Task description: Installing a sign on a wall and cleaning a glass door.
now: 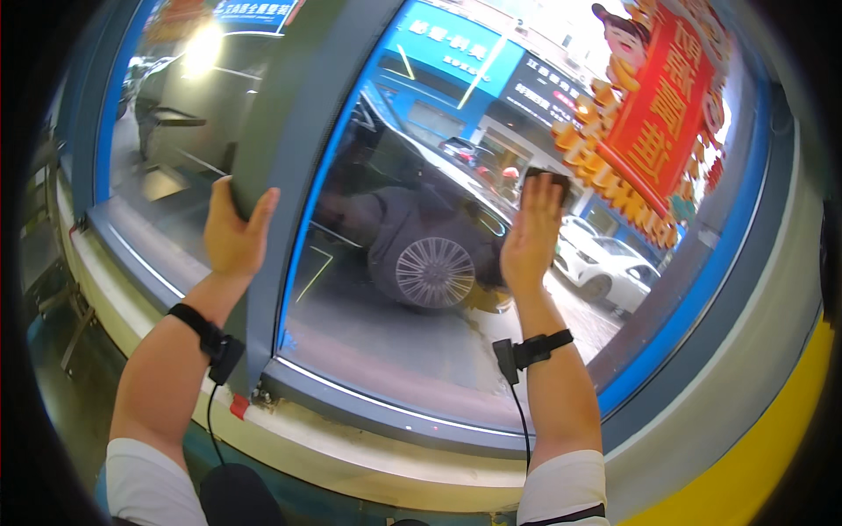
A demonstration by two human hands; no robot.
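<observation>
My left hand [237, 232] is at the grey upright window frame [294, 167], its thumb and a finger spread either side of the post, gripping it. The other fingers of that hand are hidden. Against the large glass pane [377, 342], my right hand [531, 241] lies with straight fingers held together, pressing a dark cloth-like pad [548, 178]. The pad shows past the fingertips; most of it is hidden under the hand, so its exact kind is unclear. Both wrists wear black straps with a small box and a cable.
A red and gold festive sticker [658, 105] covers the pane's upper right. Below the window runs a pale sill [351, 451]; a small red piece [239, 405] sits at the post's foot. Through the glass appear a dark car [430, 237] and white cars [605, 263]. Furniture stands far left.
</observation>
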